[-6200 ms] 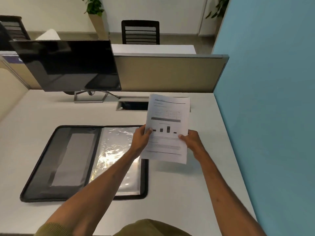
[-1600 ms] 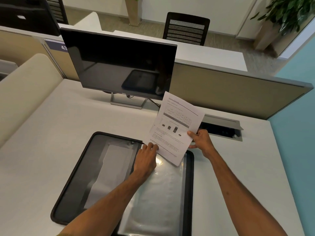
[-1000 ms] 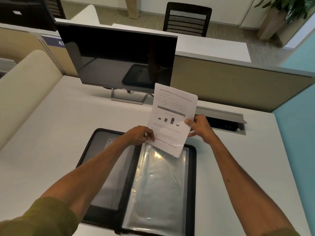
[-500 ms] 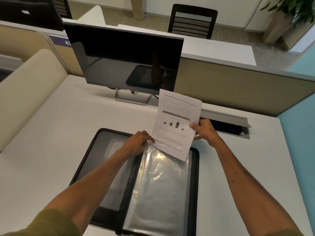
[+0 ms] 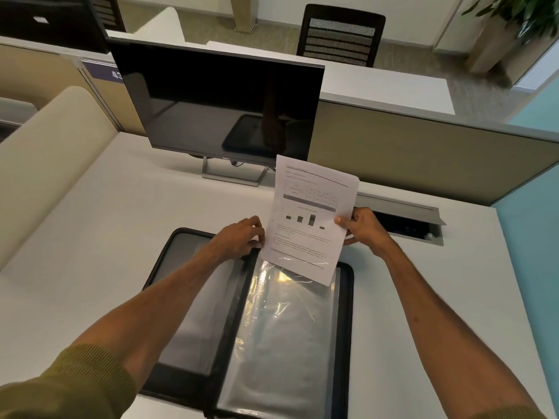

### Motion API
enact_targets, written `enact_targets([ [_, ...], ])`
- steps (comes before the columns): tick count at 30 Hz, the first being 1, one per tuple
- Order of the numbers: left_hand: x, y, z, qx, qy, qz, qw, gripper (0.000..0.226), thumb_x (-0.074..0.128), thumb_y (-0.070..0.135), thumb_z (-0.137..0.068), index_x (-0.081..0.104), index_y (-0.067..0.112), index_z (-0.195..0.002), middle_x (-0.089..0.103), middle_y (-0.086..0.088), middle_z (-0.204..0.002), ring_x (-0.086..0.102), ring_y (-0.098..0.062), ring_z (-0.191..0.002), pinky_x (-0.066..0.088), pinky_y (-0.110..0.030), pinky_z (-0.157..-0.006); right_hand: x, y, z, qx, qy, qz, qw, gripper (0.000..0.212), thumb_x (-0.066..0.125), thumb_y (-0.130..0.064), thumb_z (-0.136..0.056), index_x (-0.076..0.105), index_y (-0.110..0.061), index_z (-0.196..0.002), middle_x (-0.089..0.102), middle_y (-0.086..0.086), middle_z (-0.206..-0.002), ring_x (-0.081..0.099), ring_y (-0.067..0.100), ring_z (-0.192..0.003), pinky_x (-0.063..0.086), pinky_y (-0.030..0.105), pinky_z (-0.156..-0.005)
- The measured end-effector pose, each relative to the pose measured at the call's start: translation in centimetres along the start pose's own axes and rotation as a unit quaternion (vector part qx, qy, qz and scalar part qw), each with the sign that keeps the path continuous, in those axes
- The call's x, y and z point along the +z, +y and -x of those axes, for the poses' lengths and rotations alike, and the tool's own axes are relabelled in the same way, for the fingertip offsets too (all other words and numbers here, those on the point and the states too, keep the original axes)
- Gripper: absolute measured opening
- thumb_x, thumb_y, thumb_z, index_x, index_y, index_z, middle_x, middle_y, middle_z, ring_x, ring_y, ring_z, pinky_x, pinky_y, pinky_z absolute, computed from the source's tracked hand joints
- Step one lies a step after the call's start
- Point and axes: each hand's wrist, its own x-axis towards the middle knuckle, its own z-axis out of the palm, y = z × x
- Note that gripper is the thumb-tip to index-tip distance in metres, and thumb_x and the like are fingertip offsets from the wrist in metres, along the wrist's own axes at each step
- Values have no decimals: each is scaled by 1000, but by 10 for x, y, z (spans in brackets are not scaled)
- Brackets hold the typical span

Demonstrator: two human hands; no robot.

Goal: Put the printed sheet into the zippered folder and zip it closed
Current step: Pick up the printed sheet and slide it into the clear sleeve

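The black zippered folder lies open on the white desk, its right half filled with clear plastic sleeves. The printed sheet, with a table and a small bar chart, stands tilted at the folder's far edge. Its bottom edge sits just inside the top of a sleeve. My right hand pinches the sheet's right edge. My left hand rests at the sleeve's top left corner, fingers touching the sheet's left edge and the plastic.
A dark monitor on a stand rises behind the folder. An open cable hatch lies to the right of the sheet. A beige partition backs the desk and a teal wall closes the right side.
The sheet was carried from the right of the desk to the folder's far edge. In the last second its bottom edge has dropped slightly into the sleeve, with my left hand staying at the sleeve's corner.
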Motion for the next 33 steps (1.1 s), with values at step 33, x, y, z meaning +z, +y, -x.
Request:
enact_targets([
  [33,29,37,-17,-226,64,284,930,27,68,21,-101,73,8,-124,74,-11,-125,68,-33,-117,55,-51,-105,30,47,-8,15,-23,-74,997,34,72,-28,-99,65,-19,-131,74,0,-120,75,12,-98,61,23,-63],
])
